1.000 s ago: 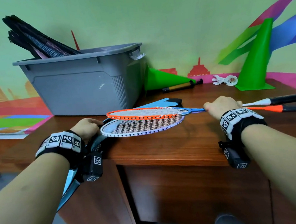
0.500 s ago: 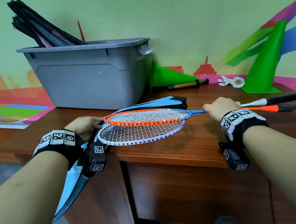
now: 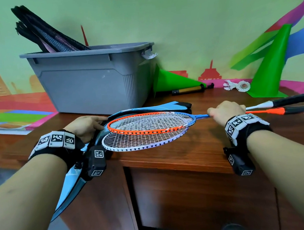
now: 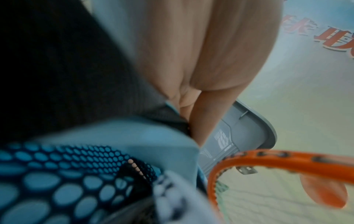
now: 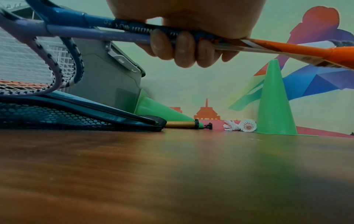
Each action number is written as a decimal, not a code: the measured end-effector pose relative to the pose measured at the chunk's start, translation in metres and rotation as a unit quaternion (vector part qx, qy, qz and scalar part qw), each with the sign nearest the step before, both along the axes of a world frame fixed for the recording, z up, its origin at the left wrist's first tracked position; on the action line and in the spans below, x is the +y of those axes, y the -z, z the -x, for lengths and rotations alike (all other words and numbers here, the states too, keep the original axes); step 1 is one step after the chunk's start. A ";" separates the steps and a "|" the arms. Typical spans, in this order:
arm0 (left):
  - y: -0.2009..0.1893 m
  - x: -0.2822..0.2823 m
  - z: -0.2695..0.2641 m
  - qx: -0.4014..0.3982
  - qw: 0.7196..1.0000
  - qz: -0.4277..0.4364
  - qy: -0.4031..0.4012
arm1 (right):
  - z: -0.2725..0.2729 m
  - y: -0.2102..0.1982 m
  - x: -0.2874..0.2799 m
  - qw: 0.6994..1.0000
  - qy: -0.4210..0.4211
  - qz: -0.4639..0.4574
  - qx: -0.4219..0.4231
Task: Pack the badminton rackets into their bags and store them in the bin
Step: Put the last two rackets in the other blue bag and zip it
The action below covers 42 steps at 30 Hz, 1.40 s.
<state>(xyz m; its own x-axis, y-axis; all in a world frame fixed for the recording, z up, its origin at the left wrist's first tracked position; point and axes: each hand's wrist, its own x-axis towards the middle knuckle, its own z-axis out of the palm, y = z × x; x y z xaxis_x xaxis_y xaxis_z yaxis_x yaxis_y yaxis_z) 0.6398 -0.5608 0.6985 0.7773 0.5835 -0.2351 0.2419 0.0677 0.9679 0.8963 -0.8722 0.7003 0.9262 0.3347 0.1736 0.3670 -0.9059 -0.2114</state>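
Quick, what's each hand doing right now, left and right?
Left hand: grips the blue racket bag at its opening.
Right hand: closed round both racket shafts.

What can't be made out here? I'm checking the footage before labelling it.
- Bin contents: head view, its wall hides them.
- Racket grip ends: head view, cut off at right edge.
- Left hand grip on bag: left wrist view, blurred.
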 end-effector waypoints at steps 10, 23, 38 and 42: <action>-0.011 -0.004 0.000 -0.029 0.999 -0.001 -0.017 | 0.004 0.001 0.013 0.999 -0.006 -0.004 0.032; -0.023 -0.017 -0.006 -0.046 0.996 -0.051 -0.058 | 0.008 -0.001 0.011 0.999 -0.010 0.001 0.046; -0.030 -0.027 -0.007 -0.059 0.991 -0.079 -0.088 | 0.012 -0.002 0.011 0.997 -0.012 0.039 0.058; -0.036 -0.034 -0.004 -0.062 0.991 -0.090 -0.080 | 0.014 -0.002 0.011 0.996 -0.011 0.055 0.064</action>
